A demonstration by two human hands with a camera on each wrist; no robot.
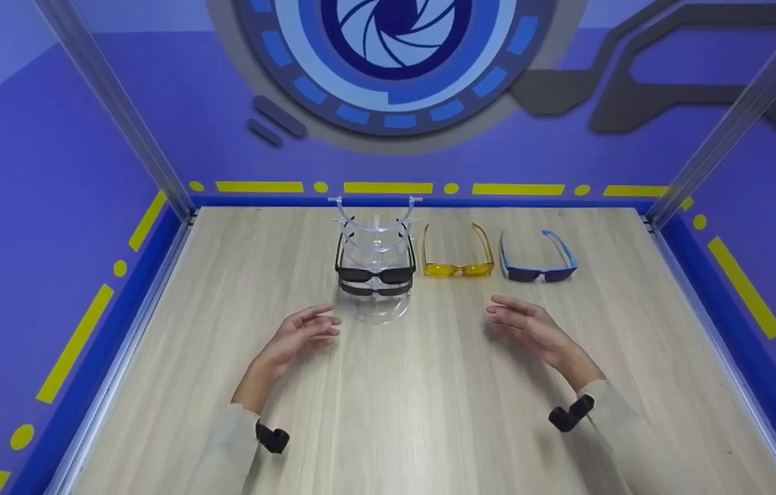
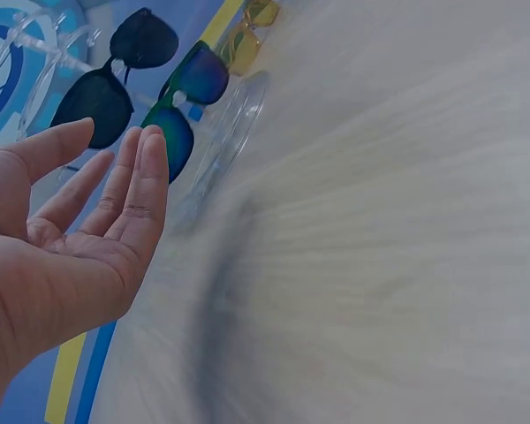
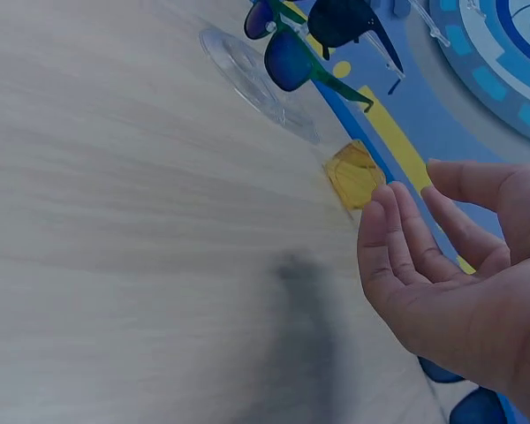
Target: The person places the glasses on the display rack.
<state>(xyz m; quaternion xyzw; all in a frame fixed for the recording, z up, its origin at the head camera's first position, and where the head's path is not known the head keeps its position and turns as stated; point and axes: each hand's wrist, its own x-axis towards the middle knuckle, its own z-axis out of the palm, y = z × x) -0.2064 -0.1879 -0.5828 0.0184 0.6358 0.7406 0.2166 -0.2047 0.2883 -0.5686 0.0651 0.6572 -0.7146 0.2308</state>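
Observation:
A clear plastic eyewear stand (image 1: 375,245) rises from the table and carries two pairs of sunglasses on its lower tiers. The upper pair of black sunglasses (image 1: 375,275) sits just above a second pair of sunglasses (image 2: 170,132), whose lenses look blue-green from the wrists. To the right lie yellow glasses (image 1: 458,270) and blue-framed sunglasses (image 1: 539,274), both with temples unfolded toward the back. My left hand (image 1: 300,337) hovers left of the stand's base, fingers loosely extended, holding nothing. My right hand (image 1: 532,331) hovers in front of the blue-framed pair, likewise holding nothing.
The wooden table (image 1: 388,412) is bounded by blue-purple walls (image 1: 429,161) with yellow markings at the back and sides. Metal posts (image 1: 120,103) stand at the rear corners. The stand's upper tiers hold no glasses. A small black camera (image 1: 272,438) is strapped to each wrist.

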